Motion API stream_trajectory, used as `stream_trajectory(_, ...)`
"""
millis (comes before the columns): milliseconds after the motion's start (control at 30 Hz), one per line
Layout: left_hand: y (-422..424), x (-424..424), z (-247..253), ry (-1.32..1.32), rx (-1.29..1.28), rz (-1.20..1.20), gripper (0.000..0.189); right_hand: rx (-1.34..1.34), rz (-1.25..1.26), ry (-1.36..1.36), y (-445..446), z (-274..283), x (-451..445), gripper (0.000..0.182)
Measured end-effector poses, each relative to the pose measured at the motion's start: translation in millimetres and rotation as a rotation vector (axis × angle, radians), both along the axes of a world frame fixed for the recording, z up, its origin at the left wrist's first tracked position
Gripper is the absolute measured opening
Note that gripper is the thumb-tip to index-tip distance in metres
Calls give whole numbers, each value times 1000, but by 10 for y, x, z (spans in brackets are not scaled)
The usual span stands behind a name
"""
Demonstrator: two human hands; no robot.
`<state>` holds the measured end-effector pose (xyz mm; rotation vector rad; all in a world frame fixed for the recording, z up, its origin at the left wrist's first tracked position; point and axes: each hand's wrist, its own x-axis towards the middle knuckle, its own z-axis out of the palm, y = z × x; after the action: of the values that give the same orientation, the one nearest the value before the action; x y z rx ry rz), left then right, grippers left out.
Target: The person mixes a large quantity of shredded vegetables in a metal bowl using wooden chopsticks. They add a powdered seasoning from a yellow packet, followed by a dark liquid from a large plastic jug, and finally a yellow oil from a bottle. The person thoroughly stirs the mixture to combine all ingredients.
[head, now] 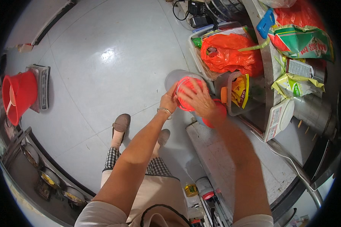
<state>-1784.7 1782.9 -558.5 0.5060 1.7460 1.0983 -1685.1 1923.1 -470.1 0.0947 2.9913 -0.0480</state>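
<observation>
A round red plastic lid [187,105] is before me, above the floor. My left hand [169,100], with a bracelet at the wrist, grips the lid's left edge. My right hand [200,100] lies across the top of the lid with its fingers spread; motion blurs it, so whether it grips is unclear. Behind the lid shows a grey translucent round container [172,79]; whether the lid sits on it cannot be told. Another red-topped container [218,116] stands partly hidden under my right forearm.
At the right, a plastic bin [197,55] holds a red plastic bag [230,52]; a clear tub [231,105] holds a yellow packet [241,90]. A white kitchen scale [278,120] sits on the shelf edge. A red bucket [24,88] stands at the far left.
</observation>
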Motion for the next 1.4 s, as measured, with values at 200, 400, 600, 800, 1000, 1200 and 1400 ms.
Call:
stream_trajectory(200,20,-52,62,-5,-132,-72,63,-237,-425,-86,-92,125,-85,84)
stream_trajectory(400,6,-44,30,-112,-36,11,62,-264,-846,-210,-363,163,-344,95)
stream_trajectory(600,16,-35,45,-85,-109,-60,61,-147,-193,-190,-42,315,-62,91)
stream_trajectory(800,-36,18,-98,125,26,43,62,-253,-803,27,-333,501,490,106)
stream_trajectory(1000,-85,21,15,-10,-42,94,41,-213,-1122,179,-526,117,1205,117)
stream_trajectory(1200,-293,-245,267,-75,-100,69,38,-149,-1289,70,-582,233,1255,113)
stream_trajectory(1400,-501,-457,493,168,-200,-3,41,-307,-1147,195,-946,571,689,65)
